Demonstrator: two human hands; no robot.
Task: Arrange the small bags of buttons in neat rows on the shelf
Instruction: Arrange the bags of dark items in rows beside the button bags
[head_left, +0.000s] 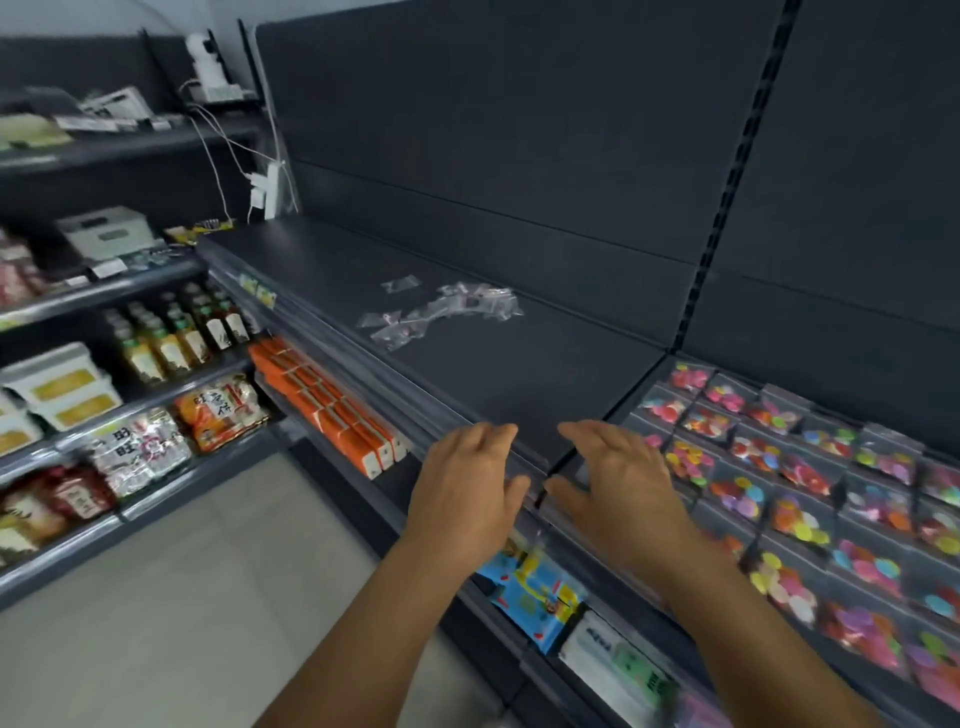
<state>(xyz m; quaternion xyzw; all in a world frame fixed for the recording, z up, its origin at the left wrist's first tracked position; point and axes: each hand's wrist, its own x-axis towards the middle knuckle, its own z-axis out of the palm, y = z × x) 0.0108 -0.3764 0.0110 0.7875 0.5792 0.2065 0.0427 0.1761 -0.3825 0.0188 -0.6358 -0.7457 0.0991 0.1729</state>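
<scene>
Several small clear bags of coloured buttons (795, 493) lie in rows on the right section of the dark shelf (519, 374). A loose heap of clear small bags (447, 312) lies further back on the left section of that shelf. My left hand (467, 483) and my right hand (618, 483) hover side by side over the shelf's front edge, fingers relaxed and empty. My right hand sits just left of the nearest button bags, not touching them as far as I can see.
Below the shelf's front rail are orange boxes (327, 405) and blue packets (535, 582). A neighbouring rack at left holds bottles (176, 332), snack bags (223, 410) and tubs. A power strip with white cables (270, 189) hangs at the back corner.
</scene>
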